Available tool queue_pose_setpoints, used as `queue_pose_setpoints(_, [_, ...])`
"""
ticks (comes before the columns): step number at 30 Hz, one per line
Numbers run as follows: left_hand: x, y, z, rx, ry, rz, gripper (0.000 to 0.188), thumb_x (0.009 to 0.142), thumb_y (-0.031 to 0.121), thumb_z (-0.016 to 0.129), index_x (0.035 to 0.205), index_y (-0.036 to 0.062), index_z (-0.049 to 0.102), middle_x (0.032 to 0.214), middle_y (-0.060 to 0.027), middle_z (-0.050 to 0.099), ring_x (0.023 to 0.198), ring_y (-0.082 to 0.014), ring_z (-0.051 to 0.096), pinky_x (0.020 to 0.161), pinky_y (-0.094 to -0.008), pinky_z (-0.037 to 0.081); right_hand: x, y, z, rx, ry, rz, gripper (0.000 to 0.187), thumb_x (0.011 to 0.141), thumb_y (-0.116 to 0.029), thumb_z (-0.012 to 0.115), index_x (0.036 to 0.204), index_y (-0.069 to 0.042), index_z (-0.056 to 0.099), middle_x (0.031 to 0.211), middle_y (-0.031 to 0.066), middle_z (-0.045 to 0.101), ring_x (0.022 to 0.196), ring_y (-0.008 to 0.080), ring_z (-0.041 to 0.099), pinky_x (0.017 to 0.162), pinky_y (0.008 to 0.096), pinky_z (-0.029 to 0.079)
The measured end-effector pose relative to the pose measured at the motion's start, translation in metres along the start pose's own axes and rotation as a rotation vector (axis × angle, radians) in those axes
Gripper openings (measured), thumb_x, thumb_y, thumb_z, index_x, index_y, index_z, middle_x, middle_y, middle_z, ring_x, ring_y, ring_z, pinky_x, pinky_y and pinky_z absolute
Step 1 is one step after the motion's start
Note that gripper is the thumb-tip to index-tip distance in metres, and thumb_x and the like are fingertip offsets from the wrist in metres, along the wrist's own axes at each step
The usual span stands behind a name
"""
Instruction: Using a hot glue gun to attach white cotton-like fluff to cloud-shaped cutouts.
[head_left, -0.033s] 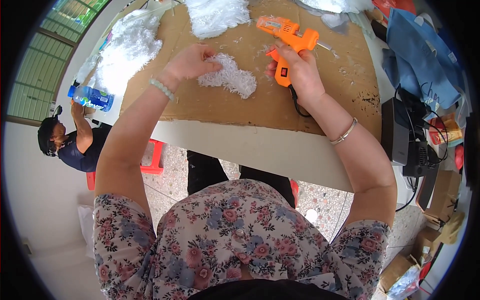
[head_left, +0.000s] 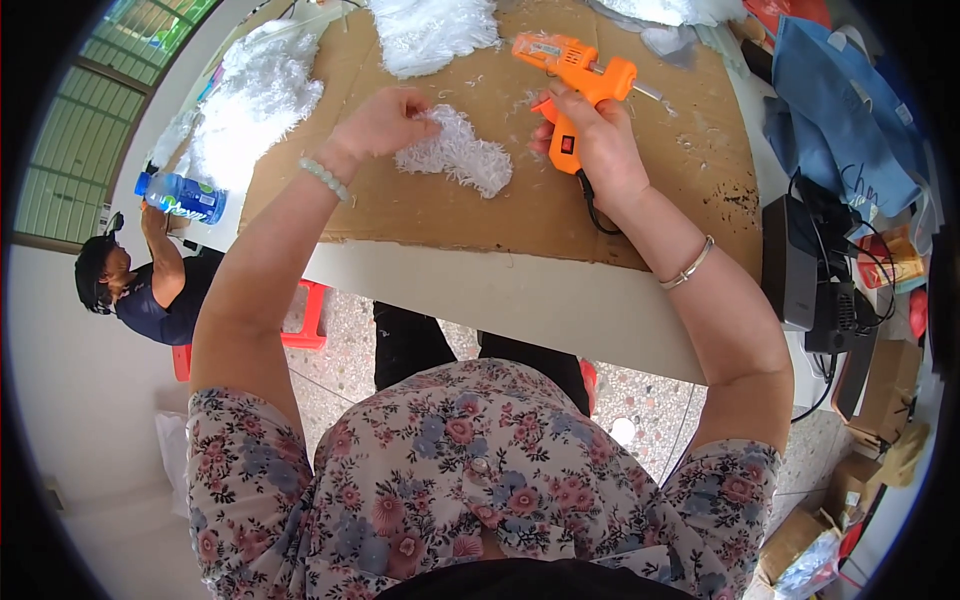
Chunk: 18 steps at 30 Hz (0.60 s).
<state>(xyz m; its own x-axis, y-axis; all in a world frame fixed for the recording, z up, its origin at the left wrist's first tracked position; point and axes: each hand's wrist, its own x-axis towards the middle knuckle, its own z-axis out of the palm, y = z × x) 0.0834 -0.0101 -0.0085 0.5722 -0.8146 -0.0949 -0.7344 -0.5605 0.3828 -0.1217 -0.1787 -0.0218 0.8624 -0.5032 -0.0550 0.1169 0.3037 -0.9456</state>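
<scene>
My right hand grips an orange hot glue gun by its handle, with the nozzle end pointing to the far left. A short clear glue stick sticks out of its rear, and a black cord hangs from the handle's base. To the left, my left hand has its fingers drawn together at the upper left end of a small white shaggy strip. The strip is over the cardboard sheet, apart from the glue gun. My fingertips partly hide where they meet the strip.
White fluffy heaps sit at the left, with another white shaggy piece at the back. A blue-capped bottle lies near a seated person at the left. At the right are a blue bag and a black box with cables.
</scene>
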Motion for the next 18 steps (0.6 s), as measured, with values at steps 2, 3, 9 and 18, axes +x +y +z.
queue_pose_setpoints(2, [0.010, -0.003, -0.001, -0.391, -0.006, 0.004, 0.038, 0.078, 0.021, 0.071, 0.109, -0.0005, 0.061, 0.091, -0.0058, 0.065, 0.083, -0.0128, 0.059, 0.075, -0.0255, 0.047, 0.002, -0.002, -0.001, -0.001, 0.018, -0.012, 0.027, 0.092, -0.027, 0.055, 0.097, -0.001, 0.057, 0.084, 0.0068, 0.060, 0.067, 0.0142, 0.059, 0.064, 0.0309, 0.054])
queue_pose_setpoints(3, [0.012, 0.002, -0.003, -0.393, -0.007, 0.006, 0.038, 0.078, 0.021, 0.071, 0.109, -0.0005, 0.061, 0.091, -0.0058, 0.065, 0.083, -0.0128, 0.059, 0.075, -0.0255, 0.047, 0.002, -0.003, -0.001, -0.001, 0.029, -0.027, 0.027, 0.092, -0.027, 0.055, 0.097, -0.001, 0.057, 0.085, 0.0069, 0.060, 0.067, 0.0142, 0.059, 0.064, 0.0309, 0.054])
queue_pose_setpoints(9, [0.024, 0.059, -0.040, -0.656, 0.267, 0.224, 0.030, 0.083, 0.002, 0.062, 0.113, 0.0017, 0.060, 0.102, 0.0007, 0.061, 0.085, -0.0063, 0.054, 0.074, -0.0227, 0.045, 0.011, -0.005, -0.010, 0.073, 0.135, -0.029, 0.025, 0.092, -0.026, 0.054, 0.095, -0.002, 0.056, 0.086, 0.0074, 0.060, 0.067, 0.0152, 0.058, 0.065, 0.0317, 0.055])
queue_pose_setpoints(18, [-0.052, 0.067, -0.005, 0.300, 0.150, 0.781, 0.041, 0.077, 0.009, 0.066, 0.117, 0.0117, 0.058, 0.105, -0.0074, 0.063, 0.076, -0.0286, 0.061, 0.068, -0.0352, 0.051, 0.013, -0.003, -0.015, 0.056, 0.145, -0.014, 0.026, 0.092, -0.027, 0.054, 0.096, -0.002, 0.057, 0.087, 0.0075, 0.060, 0.066, 0.0154, 0.058, 0.063, 0.0307, 0.053])
